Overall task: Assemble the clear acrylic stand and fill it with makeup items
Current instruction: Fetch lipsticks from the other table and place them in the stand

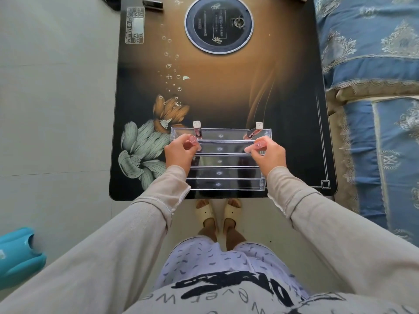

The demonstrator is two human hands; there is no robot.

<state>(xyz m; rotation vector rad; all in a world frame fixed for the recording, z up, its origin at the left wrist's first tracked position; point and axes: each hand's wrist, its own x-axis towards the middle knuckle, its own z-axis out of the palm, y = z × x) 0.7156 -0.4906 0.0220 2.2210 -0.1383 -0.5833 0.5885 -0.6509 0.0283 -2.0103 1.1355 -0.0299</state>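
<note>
A clear acrylic stepped stand (218, 159) with several tiers sits at the near edge of the dark table. Two lip gloss tubes stand in its top tier: one at the left end (197, 129), one at the right end (255, 131), each with a pale square cap. My left hand (180, 152) is shut on a pink tube (192, 139) over the left end of the second tier. My right hand (267, 155) is shut on another pink tube (259, 145) over that tier's right end.
The table (226, 87) has a round black burner (218, 24), a touch panel (135, 24) and a small dark object (153, 5) at the back. A blue patterned sofa (371, 64) is on the right. A teal plastic object (18, 257) lies on the floor at left.
</note>
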